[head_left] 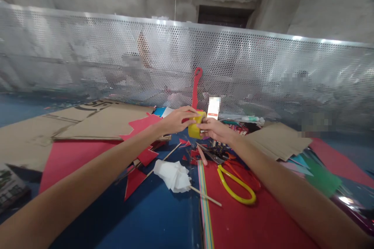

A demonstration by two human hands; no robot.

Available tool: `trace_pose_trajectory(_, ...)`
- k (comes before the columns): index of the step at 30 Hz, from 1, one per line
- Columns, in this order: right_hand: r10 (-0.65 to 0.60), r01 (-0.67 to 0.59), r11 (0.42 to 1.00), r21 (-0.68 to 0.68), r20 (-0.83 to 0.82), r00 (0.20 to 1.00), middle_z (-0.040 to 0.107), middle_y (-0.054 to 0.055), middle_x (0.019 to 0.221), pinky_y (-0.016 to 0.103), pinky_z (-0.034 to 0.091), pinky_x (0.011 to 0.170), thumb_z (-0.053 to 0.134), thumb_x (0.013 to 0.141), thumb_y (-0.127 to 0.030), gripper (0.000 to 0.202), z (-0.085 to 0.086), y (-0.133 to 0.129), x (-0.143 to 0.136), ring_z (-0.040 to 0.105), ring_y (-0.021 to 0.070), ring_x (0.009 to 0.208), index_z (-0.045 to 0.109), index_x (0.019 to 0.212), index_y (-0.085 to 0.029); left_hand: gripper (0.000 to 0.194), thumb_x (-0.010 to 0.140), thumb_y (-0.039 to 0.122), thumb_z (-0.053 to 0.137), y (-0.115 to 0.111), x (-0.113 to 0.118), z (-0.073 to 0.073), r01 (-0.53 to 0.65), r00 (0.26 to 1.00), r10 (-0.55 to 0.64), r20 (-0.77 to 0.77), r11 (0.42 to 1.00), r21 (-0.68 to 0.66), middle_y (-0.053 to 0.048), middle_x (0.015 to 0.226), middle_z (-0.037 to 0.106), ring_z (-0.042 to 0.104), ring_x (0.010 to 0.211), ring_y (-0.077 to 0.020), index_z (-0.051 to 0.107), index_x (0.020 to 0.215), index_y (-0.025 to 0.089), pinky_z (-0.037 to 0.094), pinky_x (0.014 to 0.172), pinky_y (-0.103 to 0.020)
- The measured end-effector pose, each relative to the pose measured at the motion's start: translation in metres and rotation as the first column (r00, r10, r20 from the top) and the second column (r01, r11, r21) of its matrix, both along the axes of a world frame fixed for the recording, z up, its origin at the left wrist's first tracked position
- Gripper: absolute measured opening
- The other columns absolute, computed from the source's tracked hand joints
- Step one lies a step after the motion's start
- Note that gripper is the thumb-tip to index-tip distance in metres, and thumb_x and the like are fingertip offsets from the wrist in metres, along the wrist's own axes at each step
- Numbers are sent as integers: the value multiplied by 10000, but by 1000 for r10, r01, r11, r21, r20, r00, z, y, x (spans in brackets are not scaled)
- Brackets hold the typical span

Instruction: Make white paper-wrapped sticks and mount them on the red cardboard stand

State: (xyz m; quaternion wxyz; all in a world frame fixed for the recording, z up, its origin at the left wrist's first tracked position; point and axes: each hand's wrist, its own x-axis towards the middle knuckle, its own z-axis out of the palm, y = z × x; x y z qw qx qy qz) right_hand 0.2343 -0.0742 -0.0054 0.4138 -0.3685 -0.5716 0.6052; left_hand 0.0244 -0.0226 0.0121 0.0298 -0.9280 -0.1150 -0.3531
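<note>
Two-handed, held a yellow tape roll (195,126) above the blue table (163,221), near the middle of the view and just left of a lit screen (213,114). Stretched both arms (96,171) forward from the lower corners, converging at the roll. Grasped its upper left with the left hand (178,120), bending the fingers; pinched its right side with the right hand (217,129). Stood it on edge, slightly tilted, with the axis roughly crosswise.

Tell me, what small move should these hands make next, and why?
Perhaps turn the yellow roll slightly to look for a free end: the left hand and right hand both have fingers on it, and no loose end shows clearly.
</note>
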Motion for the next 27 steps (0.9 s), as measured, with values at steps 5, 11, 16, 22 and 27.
trace_pose_trajectory(5,-38,38,999,-5,20,999,685,41,861,186,553,659,839,677,-185,254,-12,2,-10,634,103,733,686,871,-125,340,979,259,511,5,-5,-10,5,998,3,-60,991,137,-83,1170,634,581,1114,-199,615,1302,242,482,978,-359)
trace_pose_trajectory(11,30,-28,996,-86,25,999,710,72,946,259,592,738,749,766,-150,188,-3,-2,-7,679,160,860,669,936,-139,304,976,285,528,9,-7,-24,26,999,-30,19,987,158,-67,1105,667,611,1026,-174,652,1252,257,505,911,-323)
trace_pose_trajectory(16,43,-64,962,-265,-86,995,725,127,944,314,588,808,495,970,-299,222,11,-3,-5,702,174,866,641,996,-133,247,963,274,555,15,-8,-30,74,991,-89,96,986,147,-66,1079,687,627,970,-154,703,1159,245,523,847,-295)
trace_pose_trajectory(22,-152,135,959,-249,-53,987,733,94,854,215,555,653,429,1014,-299,254,7,-2,-14,689,136,735,625,971,-143,189,936,257,599,15,-5,-32,98,980,-125,155,980,172,-62,1004,704,640,919,-146,737,1059,216,523,829,-281)
trace_pose_trajectory(27,-193,172,956,-237,-70,979,726,81,779,207,535,604,427,1011,-259,245,6,-2,-17,662,133,671,629,928,-148,178,924,303,614,12,2,-30,9,983,-23,181,997,77,-60,973,705,637,939,-159,733,997,194,515,872,-304)
